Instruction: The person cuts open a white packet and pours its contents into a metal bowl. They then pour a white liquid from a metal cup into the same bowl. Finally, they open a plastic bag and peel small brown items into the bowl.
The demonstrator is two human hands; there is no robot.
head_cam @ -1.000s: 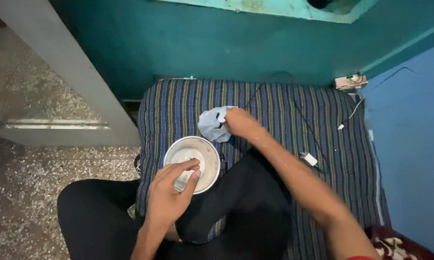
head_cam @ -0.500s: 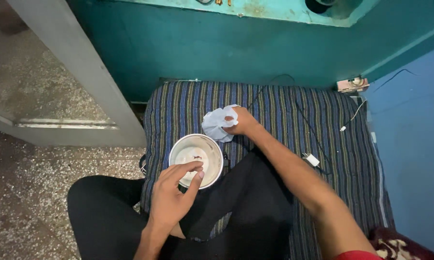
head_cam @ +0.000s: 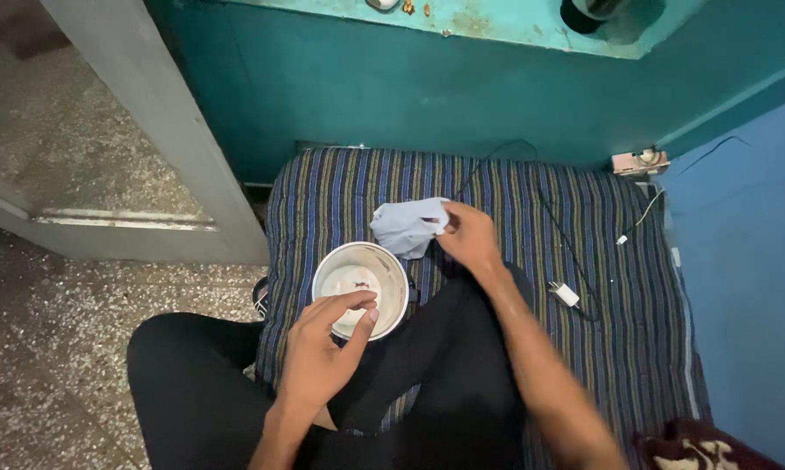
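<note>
A round steel jar with a white inside stands on the striped mattress in front of my knees. My left hand rests on its near rim, thumb and fingers pinching the edge. Just beyond the jar lies a crumpled pale blue cloth. My right hand grips the cloth's right end and holds it just above the mattress.
A black cable runs across the mattress to a white charger plug. A teal wall stands behind, a blue wall to the right. Grey door frame and speckled floor lie on the left.
My right hand, still holding the cloth, has moved right and slightly toward me, pulling the cloth flatter. My left hand stays on the jar's rim.
</note>
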